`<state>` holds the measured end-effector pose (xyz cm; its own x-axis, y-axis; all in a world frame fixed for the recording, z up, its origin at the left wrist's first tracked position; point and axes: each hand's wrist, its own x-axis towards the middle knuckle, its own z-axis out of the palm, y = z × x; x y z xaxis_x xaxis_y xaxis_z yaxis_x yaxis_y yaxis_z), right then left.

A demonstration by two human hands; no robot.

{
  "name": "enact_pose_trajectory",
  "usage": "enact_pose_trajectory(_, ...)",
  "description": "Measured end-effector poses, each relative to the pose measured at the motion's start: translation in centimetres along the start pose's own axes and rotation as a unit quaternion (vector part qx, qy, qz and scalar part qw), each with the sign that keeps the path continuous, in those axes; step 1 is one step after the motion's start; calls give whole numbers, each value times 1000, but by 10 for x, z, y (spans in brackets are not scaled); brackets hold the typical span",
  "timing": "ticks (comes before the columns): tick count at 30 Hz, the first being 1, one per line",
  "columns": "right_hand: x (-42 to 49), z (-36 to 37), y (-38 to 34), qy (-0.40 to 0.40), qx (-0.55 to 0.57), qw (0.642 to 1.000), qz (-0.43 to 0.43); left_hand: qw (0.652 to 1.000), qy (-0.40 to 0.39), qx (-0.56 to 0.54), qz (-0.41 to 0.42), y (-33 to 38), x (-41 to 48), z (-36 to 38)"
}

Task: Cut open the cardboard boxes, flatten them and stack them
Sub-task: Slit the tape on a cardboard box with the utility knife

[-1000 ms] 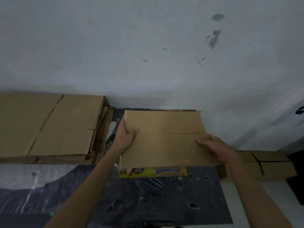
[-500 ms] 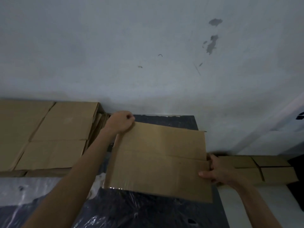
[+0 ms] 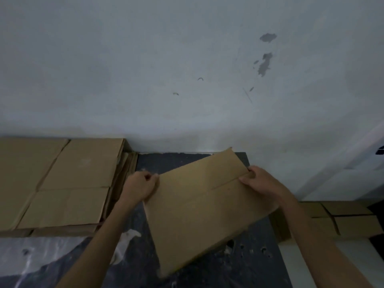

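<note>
I hold a flattened brown cardboard box (image 3: 203,213) above the dark plastic-covered table (image 3: 245,267), turned at a slant with its far corner pointing to the wall. My left hand (image 3: 139,187) grips its upper left corner with curled fingers. My right hand (image 3: 259,181) grips its right edge at the fold line, thumb on top. A stack of flattened boxes (image 3: 62,183) lies to the left against the wall.
A white wall (image 3: 187,69) rises right behind the table. More brown boxes (image 3: 342,221) sit low on the right, beyond the table's edge. Crumpled clear plastic (image 3: 31,258) covers the table's near left part.
The cardboard has turned counter-clockwise in my hands, its right side rising toward the wall. My right hand moved up along the right edge. The yellow packet seen a second ago is out of sight.
</note>
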<state>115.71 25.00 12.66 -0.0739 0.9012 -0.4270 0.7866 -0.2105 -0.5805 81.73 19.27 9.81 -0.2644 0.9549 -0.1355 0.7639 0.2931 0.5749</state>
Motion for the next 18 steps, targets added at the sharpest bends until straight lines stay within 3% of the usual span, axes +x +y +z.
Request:
enact_pose_trajectory(9, 86, 5, -73, -30, -174, 973, -152, 990, -104, -61, -72, -21, -104, 19)
enact_pose_trajectory(13, 91, 40, -93, 65, -241, 949, -193, 969, -135, -159, -133, -40, -115, 46)
enact_pose_trajectory(14, 87, 52, -95, 88, -236, 947, -201, 950, -151, -216, -166, -46, -115, 53)
enact_pose_trajectory(16, 70, 76, -96, 107, -200, 951, -208, 880, -194, -355, -250, -56, -112, 65)
enact_pose_trajectory(18, 43, 96, -96, 97, -162, 960, -208, 838, -242, -389, -295, -60, -111, 70)
